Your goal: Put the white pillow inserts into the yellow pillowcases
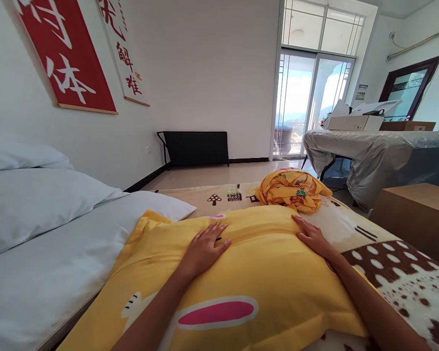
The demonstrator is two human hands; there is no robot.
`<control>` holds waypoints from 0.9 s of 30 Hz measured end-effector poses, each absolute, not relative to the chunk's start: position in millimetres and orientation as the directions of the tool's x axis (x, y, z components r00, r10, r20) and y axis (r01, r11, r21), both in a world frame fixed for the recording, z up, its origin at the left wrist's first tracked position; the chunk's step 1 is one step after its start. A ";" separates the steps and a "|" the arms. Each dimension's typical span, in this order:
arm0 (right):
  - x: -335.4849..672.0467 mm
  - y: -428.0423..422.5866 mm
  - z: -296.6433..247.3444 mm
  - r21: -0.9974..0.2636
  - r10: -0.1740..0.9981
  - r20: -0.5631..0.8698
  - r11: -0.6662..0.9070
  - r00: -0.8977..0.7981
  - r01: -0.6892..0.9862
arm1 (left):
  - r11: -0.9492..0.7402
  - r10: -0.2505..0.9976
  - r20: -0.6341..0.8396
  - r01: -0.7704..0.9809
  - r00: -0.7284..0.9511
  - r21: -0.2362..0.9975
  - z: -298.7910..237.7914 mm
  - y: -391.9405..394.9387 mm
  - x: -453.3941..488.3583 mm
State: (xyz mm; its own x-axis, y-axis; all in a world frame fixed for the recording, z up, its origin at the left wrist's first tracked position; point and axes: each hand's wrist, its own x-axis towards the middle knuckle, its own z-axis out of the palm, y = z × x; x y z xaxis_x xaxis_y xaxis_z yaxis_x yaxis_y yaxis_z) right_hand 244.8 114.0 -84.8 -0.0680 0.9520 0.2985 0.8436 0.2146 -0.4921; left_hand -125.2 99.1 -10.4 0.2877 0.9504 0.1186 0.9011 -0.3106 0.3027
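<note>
A plump yellow pillow (278,273) with a pink-and-white rabbit-ear print lies in front of me on a patterned blanket (373,234). Flat on its upper left part rests my left hand (207,246), fingers stretched out and thumb apart. My right hand (312,237) lies against the pillow's upper right edge, its fingers also extended. Neither hand grips anything. Just beyond the right hand sits a crumpled orange-yellow cloth (290,190) with a printed pattern.
White pillows (40,204) are piled along the left. A brown box (417,214) stands at the right, near a table under plastic sheeting (369,151) that carries a white carton (351,123). A black folded panel (197,147) leans by the far wall.
</note>
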 end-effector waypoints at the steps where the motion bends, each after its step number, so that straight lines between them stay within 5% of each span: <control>1: 252.2 113.4 -91.1 -0.525 0.952 0.303 0.199 -0.038 0.828 | -0.312 0.949 0.135 0.901 0.284 0.300 -9.2 98.1 -127.3; 7: 275.9 105.1 -105.3 -0.694 0.961 0.275 0.194 0.007 0.693 | -0.192 0.961 0.241 0.957 0.138 0.217 -9.8 92.1 -183.5; 11: 274.6 101.6 -103.0 -0.739 0.967 0.254 0.190 0.005 0.647 | -0.109 0.964 0.265 0.910 -0.001 0.399 -29.5 85.8 -248.8; 16: 271.8 100.3 -100.1 -0.667 0.968 0.250 0.172 0.001 0.725 | 0.032 0.959 0.199 0.776 -0.202 0.630 -59.8 62.7 -320.2; 21: 255.6 93.7 -57.2 -0.539 0.897 0.361 -0.024 0.257 0.842 | 0.190 0.908 0.200 0.786 -0.369 0.588 -31.2 28.1 -343.4; 24: 205.6 83.5 -13.7 -0.512 0.890 0.441 0.144 0.115 0.846 | 0.176 0.890 0.273 0.827 -0.365 0.534 7.6 20.2 -299.2; 27: 124.8 77.0 15.0 -0.422 0.856 0.456 0.449 -0.244 0.788 | -0.102 0.945 0.326 0.917 -0.033 0.387 34.1 35.0 -218.6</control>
State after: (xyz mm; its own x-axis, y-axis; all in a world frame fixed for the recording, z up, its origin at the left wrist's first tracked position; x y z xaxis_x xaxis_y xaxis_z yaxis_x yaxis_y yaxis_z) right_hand 124.8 77.0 15.0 -0.2441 0.8559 0.4559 0.7876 0.4493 -0.4218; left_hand -218.6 35.0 34.1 -0.0326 0.9447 0.3262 0.9165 -0.1020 0.3868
